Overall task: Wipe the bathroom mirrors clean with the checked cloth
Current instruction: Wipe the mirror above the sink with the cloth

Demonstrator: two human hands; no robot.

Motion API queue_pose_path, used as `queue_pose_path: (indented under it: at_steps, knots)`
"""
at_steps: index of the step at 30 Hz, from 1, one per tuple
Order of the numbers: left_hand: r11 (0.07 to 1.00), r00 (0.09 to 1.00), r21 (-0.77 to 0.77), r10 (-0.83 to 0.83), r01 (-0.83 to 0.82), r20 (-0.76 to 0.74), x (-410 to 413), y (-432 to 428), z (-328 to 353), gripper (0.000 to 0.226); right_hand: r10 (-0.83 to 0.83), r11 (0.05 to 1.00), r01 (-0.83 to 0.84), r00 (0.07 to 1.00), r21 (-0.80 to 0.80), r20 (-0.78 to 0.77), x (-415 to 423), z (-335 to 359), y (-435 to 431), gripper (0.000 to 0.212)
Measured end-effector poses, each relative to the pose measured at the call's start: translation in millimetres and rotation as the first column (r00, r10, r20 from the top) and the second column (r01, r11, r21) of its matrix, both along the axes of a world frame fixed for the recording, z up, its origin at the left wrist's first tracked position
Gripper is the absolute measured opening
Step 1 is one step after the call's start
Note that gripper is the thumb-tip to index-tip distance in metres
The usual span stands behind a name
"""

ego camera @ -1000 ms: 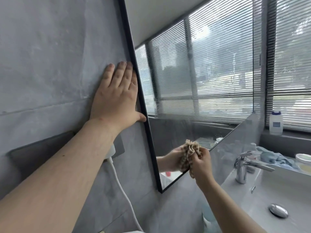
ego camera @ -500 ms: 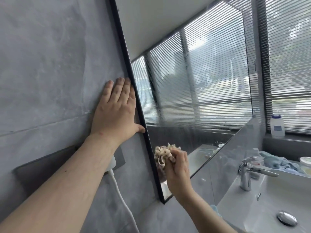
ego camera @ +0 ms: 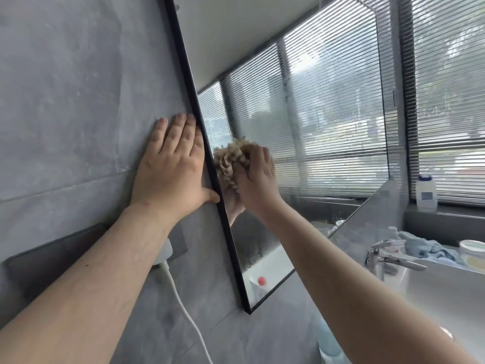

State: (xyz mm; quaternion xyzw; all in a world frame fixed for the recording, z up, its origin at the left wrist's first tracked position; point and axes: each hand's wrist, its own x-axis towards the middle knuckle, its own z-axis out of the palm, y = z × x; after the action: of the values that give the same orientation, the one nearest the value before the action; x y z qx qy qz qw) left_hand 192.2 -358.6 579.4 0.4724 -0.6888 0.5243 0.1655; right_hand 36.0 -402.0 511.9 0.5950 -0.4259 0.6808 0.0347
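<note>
A black-framed mirror [ego camera: 315,122] hangs on the grey tiled wall and reflects window blinds. My right hand [ego camera: 258,179] grips the bunched beige checked cloth [ego camera: 231,158] and presses it against the glass close to the mirror's left frame, about mid-height. My left hand [ego camera: 173,166] lies flat on the wall tile, fingers straight, its thumb touching the frame's edge. The lower glass shows a misty, streaked patch.
A white cable [ego camera: 183,306] runs down from a plug on a dark wall plate [ego camera: 52,261]. At the right are a chrome tap [ego camera: 388,258], a white basin [ego camera: 446,292], a blue cloth [ego camera: 425,248], a jar and a white bottle [ego camera: 427,190] on the sill.
My right hand with the cloth has risen from the mirror's lower corner up along the left frame to mid-height. The left hand stays on the wall.
</note>
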Motion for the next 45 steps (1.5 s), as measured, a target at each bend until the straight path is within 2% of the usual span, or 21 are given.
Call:
queue_pose_path:
  at_steps: [3,8,11,14,17,21,26,29,33,38,45]
  knots:
    - [0.999,0.999,0.003,0.032,-0.032,0.011,0,1,0,0.135,-0.015,1.0,0.016,1.0,0.023,-0.026,5,-61,4,0.038]
    - [1.0,1.0,0.021,0.017,-0.018,0.006,-2,4,1,0.136,-0.01,0.998,0.012,1.0,0.062,-0.026,13,-189,16,0.028]
    - [0.999,1.0,0.029,0.029,-0.029,0.003,-2,6,1,0.135,0.0,0.992,0.002,1.0,0.123,-0.013,20,-233,26,0.031]
    - [0.999,1.0,0.036,0.02,-0.02,-0.003,-2,8,2,0.135,0.006,0.992,-0.001,0.999,0.127,-0.035,21,-221,28,0.023]
    - [0.999,1.0,0.036,0.015,-0.014,-0.006,-1,8,2,0.135,0.008,0.991,-0.011,1.0,0.13,0.025,19,-186,26,0.017]
    - [0.999,1.0,0.046,0.007,-0.007,-0.01,-2,8,1,0.134,-0.013,0.99,0.003,0.997,0.144,0.072,14,-113,16,0.037]
    - [0.999,0.999,0.05,-0.021,0.022,-0.028,-2,7,2,0.131,-0.025,0.997,0.024,1.0,0.068,0.013,10,-18,11,0.03]
    - [0.999,0.999,0.044,-0.027,0.028,-0.025,-1,5,1,0.13,-0.031,0.999,0.03,0.999,0.025,0.044,12,4,8,0.029]
    - [0.999,0.999,0.038,-0.033,0.034,-0.033,-1,4,0,0.132,-0.037,0.999,0.038,0.998,-0.017,0.049,15,-8,5,0.034]
    - [0.999,1.0,0.026,-0.023,0.023,-0.019,0,2,1,0.132,-0.07,0.997,0.071,0.997,-0.019,0.016,16,-57,3,0.044]
    - [1.0,1.0,0.018,-0.008,0.008,-0.009,-1,3,0,0.134,-0.119,0.993,0.119,0.993,-0.018,0.016,20,-131,3,0.029]
